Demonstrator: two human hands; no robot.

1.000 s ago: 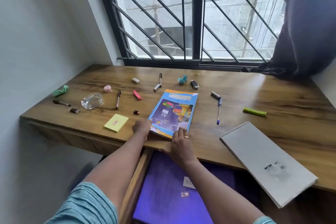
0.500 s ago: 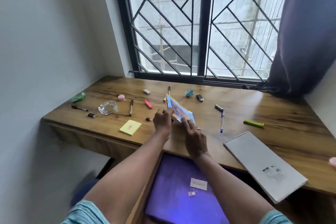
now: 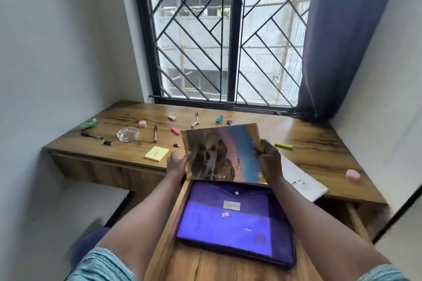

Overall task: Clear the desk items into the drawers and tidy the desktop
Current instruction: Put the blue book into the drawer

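Both the left hand and right hand clamp the book above the open drawer, where a purple folder lies below them; pens and small clutter beyond the hands remain on the desk.

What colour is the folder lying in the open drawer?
Purple, with a small white label: the folder shows plainly in the head view, below the book.
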